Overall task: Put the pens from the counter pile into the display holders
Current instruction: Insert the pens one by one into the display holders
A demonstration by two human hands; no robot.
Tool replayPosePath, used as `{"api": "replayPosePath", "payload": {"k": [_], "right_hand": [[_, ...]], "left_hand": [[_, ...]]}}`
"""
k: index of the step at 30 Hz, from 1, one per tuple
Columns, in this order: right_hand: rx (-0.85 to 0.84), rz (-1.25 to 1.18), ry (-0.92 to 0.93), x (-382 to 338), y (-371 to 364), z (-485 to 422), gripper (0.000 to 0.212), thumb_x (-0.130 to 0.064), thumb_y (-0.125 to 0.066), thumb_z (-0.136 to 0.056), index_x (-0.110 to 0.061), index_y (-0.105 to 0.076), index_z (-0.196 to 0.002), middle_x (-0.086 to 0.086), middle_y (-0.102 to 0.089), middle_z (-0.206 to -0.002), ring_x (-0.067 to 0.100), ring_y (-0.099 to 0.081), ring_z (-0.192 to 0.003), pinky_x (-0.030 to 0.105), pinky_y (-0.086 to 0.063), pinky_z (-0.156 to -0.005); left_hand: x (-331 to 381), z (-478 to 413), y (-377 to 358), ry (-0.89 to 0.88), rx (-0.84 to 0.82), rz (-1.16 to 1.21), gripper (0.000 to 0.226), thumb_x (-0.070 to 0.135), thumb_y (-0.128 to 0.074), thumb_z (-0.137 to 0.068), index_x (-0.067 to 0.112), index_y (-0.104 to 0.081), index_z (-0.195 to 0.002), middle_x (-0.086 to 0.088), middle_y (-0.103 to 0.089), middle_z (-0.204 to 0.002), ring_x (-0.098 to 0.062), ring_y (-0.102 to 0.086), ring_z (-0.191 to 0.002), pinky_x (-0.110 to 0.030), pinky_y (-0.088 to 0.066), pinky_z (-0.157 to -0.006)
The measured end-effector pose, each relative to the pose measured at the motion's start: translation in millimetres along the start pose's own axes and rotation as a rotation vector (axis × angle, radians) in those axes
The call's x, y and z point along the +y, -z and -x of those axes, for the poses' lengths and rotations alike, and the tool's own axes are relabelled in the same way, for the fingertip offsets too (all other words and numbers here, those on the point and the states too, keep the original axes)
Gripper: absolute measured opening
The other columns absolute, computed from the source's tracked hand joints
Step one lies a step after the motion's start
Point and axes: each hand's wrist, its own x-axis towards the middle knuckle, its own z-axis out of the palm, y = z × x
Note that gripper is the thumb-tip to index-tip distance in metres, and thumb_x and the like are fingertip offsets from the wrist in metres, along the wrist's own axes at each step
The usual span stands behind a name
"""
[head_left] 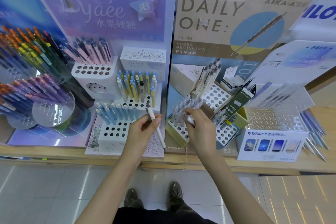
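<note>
Hands are both busy, 1 pen each. Your left hand (143, 129) pinches a white pen (161, 136) between thumb and fingers, with the grey clicker up and the tip slanting down toward you, over the front of the lilac display (101, 12). Your right hand (200, 131) curls its fingers round the end of a second pen (190, 119), of which only a short pale stub shows. It sits just above the pale yellow holder (170, 129) and close against the clear-topped pens (183, 107) standing in it; whether it touches them is hard to tell.

Finish the right-hand pen first. Pick 1 open hole in the front rows, bring the pen upright, lead with the tip, and let go only once it seats. Keep your knuckles off the neighbouring pens, since they look easy to tip.

Then deal with the white pen. It is slim and smooth, with a grey clip, and it seems to match the grey-topped cream pens (209, 78) further back, so that holder is probably its home.

More loose pens (316, 143) lie on the desk (200, 162) at far right, beside the PATHFINDER box (272, 143).
</note>
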Motion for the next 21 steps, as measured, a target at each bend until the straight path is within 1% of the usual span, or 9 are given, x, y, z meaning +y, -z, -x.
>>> {"api": "replayPosePath", "payload": {"k": [3,5,7,9,11,13,15,18,21], "right_hand": [[-0.004,-0.002,-0.091,-5.5,-1.8,-2.0,0.023,0.003,-0.071,-0.079,-0.006,-0.070,-0.100,0.010,-0.070,-0.092,0.031,-0.066,-0.077,0.040,-0.051,-0.056],[0.003,-0.038,-0.218,-6.5,-1.9,0.2,0.022,-0.003,-0.067,-0.085,-0.009,-0.069,-0.106,0.007,-0.070,-0.096,0.027,-0.066,-0.080,0.039,-0.052,-0.063],[-0.003,-0.126,-0.358,-6.5,-1.0,1.8,0.023,-0.010,-0.063,-0.090,-0.012,-0.067,-0.112,0.002,-0.068,-0.088,0.019,-0.063,-0.071,0.036,-0.052,-0.066],[-0.010,-0.189,-0.424,-5.6,-0.1,3.1,0.024,-0.013,-0.062,-0.092,-0.013,-0.067,-0.115,-0.003,-0.062,-0.077,0.007,-0.053,-0.057,0.032,-0.049,-0.062],[0.010,-0.187,-0.422,-5.6,1.6,4.4,0.023,-0.012,-0.063,-0.091,-0.012,-0.069,-0.113,0.000,-0.063,-0.079,0.005,-0.051,-0.058,0.027,-0.044,-0.061],[0.039,-0.113,-0.377,-6.2,3.6,4.9,0.021,-0.011,-0.066,-0.089,-0.011,-0.071,-0.109,0.006,-0.069,-0.092,0.015,-0.059,-0.069,0.029,-0.046,-0.063],[0.051,-0.041,-0.318,-7.2,4.9,5.2,0.020,-0.011,-0.069,-0.087,-0.010,-0.072,-0.106,0.007,-0.066,-0.095,0.023,-0.062,-0.074,0.033,-0.048,-0.060],[0.030,0.009,-0.300,-6.4,4.6,1.5,0.019,-0.015,-0.068,-0.088,-0.009,-0.072,-0.105,0.006,-0.060,-0.093,0.024,-0.059,-0.074,0.032,-0.045,-0.057],[-0.026,0.034,-0.336,-6.4,5.0,-0.9,0.023,-0.020,-0.064,-0.090,-0.010,-0.067,-0.111,0.004,-0.057,-0.104,0.023,-0.058,-0.087,0.032,-0.043,-0.062]], "left_hand": [[-1.3,-1.3,-0.7,-0.011,0.005,0.042,0.010,0.017,-0.067,-0.085,0.025,-0.068,-0.091,0.009,-0.065,-0.078,0.001,-0.060,-0.074,-0.014,-0.049,-0.071],[-0.8,-2.8,-1.0,-0.016,0.024,0.071,0.011,0.013,-0.069,-0.083,0.019,-0.064,-0.090,0.005,-0.067,-0.081,-0.003,-0.063,-0.077,-0.016,-0.051,-0.071],[0.5,-4.4,-1.6,-0.022,0.030,0.076,0.012,0.012,-0.069,-0.083,0.017,-0.061,-0.090,0.002,-0.067,-0.082,-0.005,-0.064,-0.078,-0.017,-0.050,-0.072],[1.8,-5.6,-0.9,-0.026,0.023,0.067,0.011,0.013,-0.069,-0.083,0.017,-0.061,-0.089,0.001,-0.068,-0.085,-0.005,-0.064,-0.080,-0.019,-0.050,-0.074],[2.6,-6.4,0.3,-0.035,0.014,0.060,0.011,0.014,-0.069,-0.083,0.018,-0.060,-0.088,0.002,-0.068,-0.085,-0.003,-0.064,-0.080,-0.018,-0.050,-0.073],[3.0,-6.8,1.5,-0.048,0.000,0.056,0.011,0.015,-0.070,-0.082,0.018,-0.061,-0.088,0.008,-0.068,-0.081,0.000,-0.064,-0.078,-0.017,-0.050,-0.072],[2.2,-6.7,2.8,-0.054,-0.013,0.035,0.011,0.017,-0.070,-0.081,0.020,-0.062,-0.088,0.015,-0.067,-0.077,0.001,-0.062,-0.077,-0.019,-0.051,-0.074],[1.5,-7.2,3.5,-0.046,-0.022,-0.010,0.009,0.019,-0.070,-0.084,0.022,-0.065,-0.090,0.016,-0.066,-0.082,-0.008,-0.062,-0.084,-0.031,-0.051,-0.084],[5.2,-8.8,1.6,-0.057,-0.045,-0.038,0.008,0.018,-0.069,-0.086,0.025,-0.068,-0.091,0.008,-0.066,-0.088,-0.019,-0.063,-0.092,-0.036,-0.052,-0.088]]}}
